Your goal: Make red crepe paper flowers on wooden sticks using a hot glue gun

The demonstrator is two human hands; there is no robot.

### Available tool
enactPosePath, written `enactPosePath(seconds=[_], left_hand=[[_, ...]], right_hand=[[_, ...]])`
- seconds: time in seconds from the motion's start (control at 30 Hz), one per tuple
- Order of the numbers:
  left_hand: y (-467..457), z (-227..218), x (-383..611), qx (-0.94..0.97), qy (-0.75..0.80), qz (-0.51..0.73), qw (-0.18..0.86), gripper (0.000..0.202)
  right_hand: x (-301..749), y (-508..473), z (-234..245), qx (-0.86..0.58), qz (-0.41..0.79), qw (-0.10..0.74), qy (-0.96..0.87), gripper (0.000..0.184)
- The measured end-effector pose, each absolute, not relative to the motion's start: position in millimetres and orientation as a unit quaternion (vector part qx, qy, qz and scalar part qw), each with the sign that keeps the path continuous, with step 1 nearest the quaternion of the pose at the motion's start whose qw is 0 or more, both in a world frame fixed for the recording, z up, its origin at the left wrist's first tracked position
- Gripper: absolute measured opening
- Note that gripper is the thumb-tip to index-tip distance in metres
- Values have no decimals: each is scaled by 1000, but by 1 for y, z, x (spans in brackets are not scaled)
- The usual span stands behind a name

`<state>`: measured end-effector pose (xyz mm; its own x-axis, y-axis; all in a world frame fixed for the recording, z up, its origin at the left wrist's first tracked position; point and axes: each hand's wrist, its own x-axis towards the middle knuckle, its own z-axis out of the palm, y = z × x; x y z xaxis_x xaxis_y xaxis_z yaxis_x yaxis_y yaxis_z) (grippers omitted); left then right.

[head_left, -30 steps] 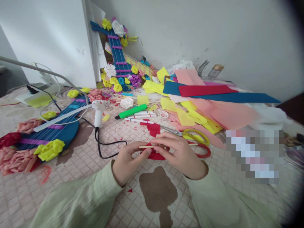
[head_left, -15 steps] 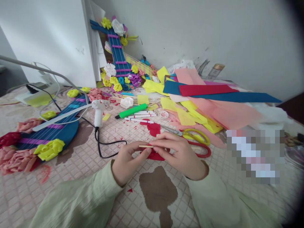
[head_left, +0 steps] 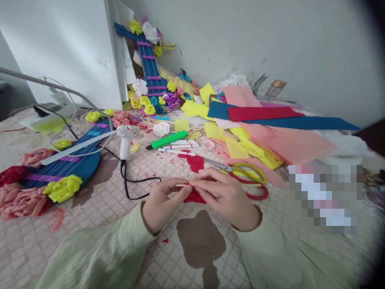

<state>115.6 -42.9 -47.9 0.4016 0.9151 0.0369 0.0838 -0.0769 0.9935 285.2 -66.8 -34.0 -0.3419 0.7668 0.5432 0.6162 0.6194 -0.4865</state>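
My left hand [head_left: 161, 202] and my right hand [head_left: 227, 196] meet low in the middle of the table. Both pinch a thin wooden stick [head_left: 181, 185] with a piece of red paper [head_left: 195, 197] wrapped round it under the fingers. The stick's far end pokes out to the right of my right hand, over the red-handled scissors [head_left: 255, 190]. A second bit of red paper [head_left: 196, 161] lies just beyond my hands. Both sleeves are pale green.
A white glue gun [head_left: 124, 140] with a black cord stands to the left. A green marker [head_left: 168, 140] and several pens lie behind my hands. Yellow-handled scissors [head_left: 248, 172], coloured paper sheets [head_left: 270, 132] and two blue guitar-shaped boards [head_left: 75, 160] with paper flowers surround the spot.
My fingers have shifted slightly on the stick, drawing the red paper in tighter. The view has drifted a little. Nothing else has moved.
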Motion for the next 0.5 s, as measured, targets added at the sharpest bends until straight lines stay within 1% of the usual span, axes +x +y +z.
enactPosePath(seconds=[0.2,0.4,0.5], left_hand=[[-43,-50,114,662,401,372,512,20],[-46,-49,112,719,395,361,444,20],[-46,-49,113,733,393,361,421,19]], right_hand=[[284,-68,-31,-436,114,396,-800,18],[284,-68,-28,-448,181,396,-781,17],[284,-68,-28,-446,192,398,-779,17]])
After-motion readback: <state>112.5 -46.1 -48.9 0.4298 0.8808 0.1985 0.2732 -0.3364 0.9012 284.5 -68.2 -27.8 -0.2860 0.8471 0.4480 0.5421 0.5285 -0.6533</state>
